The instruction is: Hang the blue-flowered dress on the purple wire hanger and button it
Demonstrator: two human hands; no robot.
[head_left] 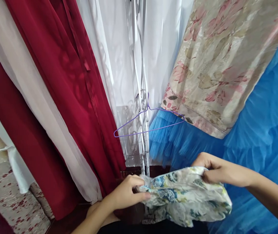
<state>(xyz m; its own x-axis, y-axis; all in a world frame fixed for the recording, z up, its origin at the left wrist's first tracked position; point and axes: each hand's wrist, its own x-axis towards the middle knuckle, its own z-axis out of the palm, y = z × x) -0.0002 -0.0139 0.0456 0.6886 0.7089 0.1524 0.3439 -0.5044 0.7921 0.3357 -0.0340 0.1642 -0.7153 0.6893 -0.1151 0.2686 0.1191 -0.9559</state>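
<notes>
Between my two hands a floral garment [180, 195], white with blue and yellow flowers, is held bunched near the bottom of the head view. My left hand [126, 193] grips its left end between thumb and fingers. At the upper right edge of the cloth my right hand [217, 170] is closed on it. The exact kind of garment cannot be made out in its folds. Above the garment, a thin purple hanger [164, 128] hangs with nothing on it. Its hook is on a white metal stand [142, 74].
Long red cloth [56, 81] and pale sheer cloth [36, 87] hang at the left. A white curtain [163, 42] is behind the stand. To the right hang a beige floral dress [217, 71] and blue ruffled tulle [258, 139]. Patterned fabric [14, 188] lies at the lower left.
</notes>
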